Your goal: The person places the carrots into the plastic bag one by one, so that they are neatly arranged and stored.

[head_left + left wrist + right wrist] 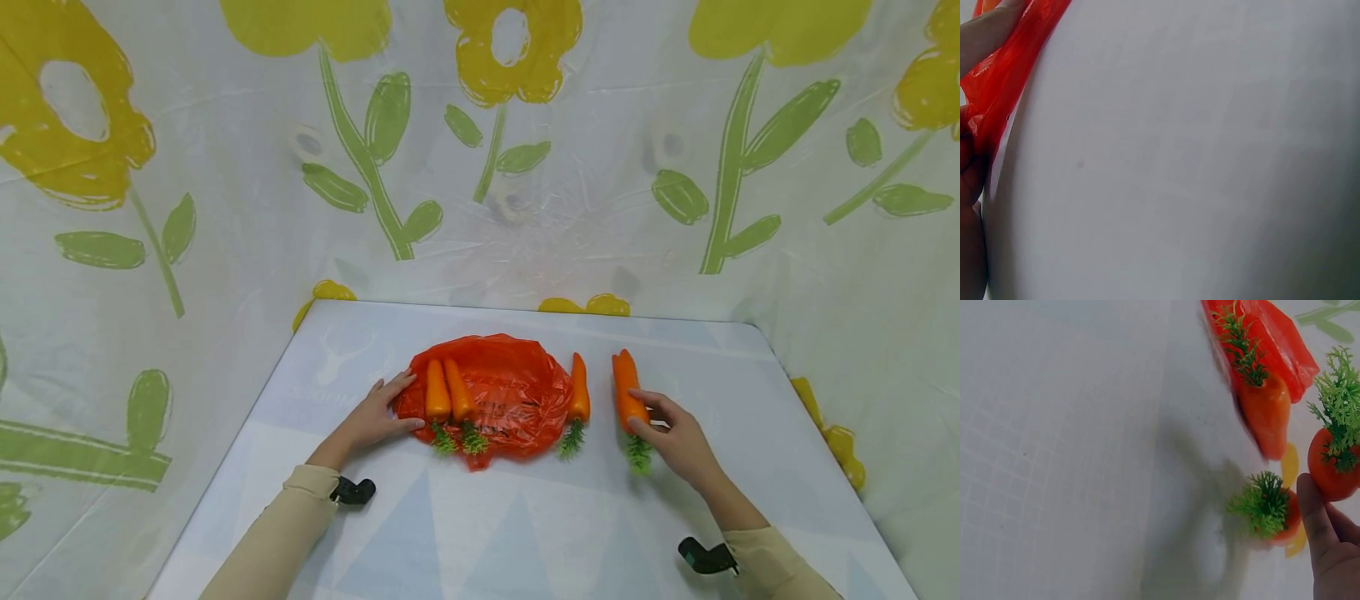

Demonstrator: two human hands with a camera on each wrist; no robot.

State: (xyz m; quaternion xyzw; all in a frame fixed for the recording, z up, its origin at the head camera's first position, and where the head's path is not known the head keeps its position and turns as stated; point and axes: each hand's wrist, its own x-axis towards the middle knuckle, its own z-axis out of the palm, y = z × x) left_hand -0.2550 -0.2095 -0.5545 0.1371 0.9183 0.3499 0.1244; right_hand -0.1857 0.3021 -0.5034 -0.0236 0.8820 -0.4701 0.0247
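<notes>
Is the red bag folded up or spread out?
Spread out, though wrinkled: in the head view, the bag lies on the table with a broad, rounded outline.

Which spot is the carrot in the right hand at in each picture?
Head: the carrot is right of the middle, in the right hand.
Left wrist: not in it.
Right wrist: at the right edge, about halfway up.
Shared landmark: the red bag, central, top left and top right respectively.

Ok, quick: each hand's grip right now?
Left hand: closed, holding the red bag at its edge.
Right hand: closed, pinching a carrot.
</notes>
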